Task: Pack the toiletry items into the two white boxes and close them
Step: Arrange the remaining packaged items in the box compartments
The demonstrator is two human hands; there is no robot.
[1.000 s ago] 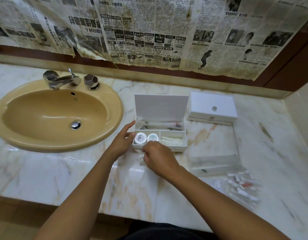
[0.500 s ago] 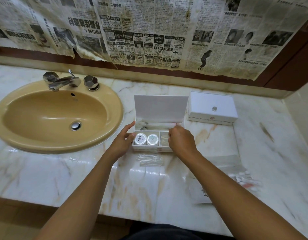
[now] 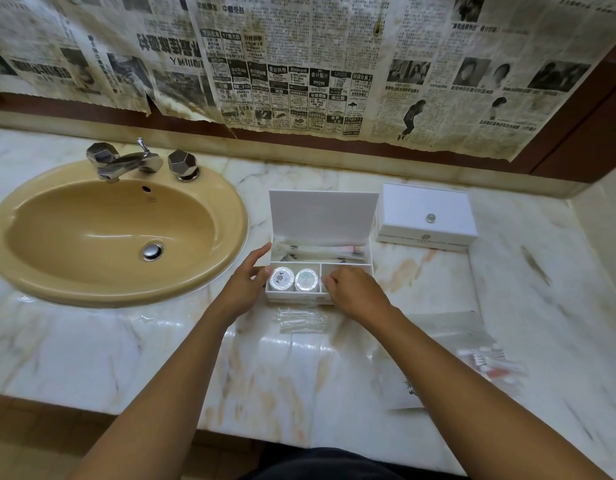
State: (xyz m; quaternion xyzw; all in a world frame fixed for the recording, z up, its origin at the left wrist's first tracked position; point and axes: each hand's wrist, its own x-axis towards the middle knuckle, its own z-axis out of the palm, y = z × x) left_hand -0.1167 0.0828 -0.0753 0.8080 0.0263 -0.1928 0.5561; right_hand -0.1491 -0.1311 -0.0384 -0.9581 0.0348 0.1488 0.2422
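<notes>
Open box [image 3: 320, 216] between sink [image 3: 57, 289], closed box [image 3: 426, 216]; packet [image 3: 301, 318] before it.

Legible print: newspaper sheets [image 3: 299, 64] on the wall, well beyond the fingertips, carry Chinese headlines and classified adverts, with "RM299" and "4000+" readable. Lettering on the closed white box [image 3: 426, 220] front and round tins [image 3: 281, 278] is illegible.

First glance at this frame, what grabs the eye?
The open white box at mid-counter, lid upright, with two round silver-topped jars in its front-left compartment. The left hand rests against its left side while the right hand reaches into the front-right compartment. Left of it sits the tan sink; stained newspaper covers the wall behind.
</notes>
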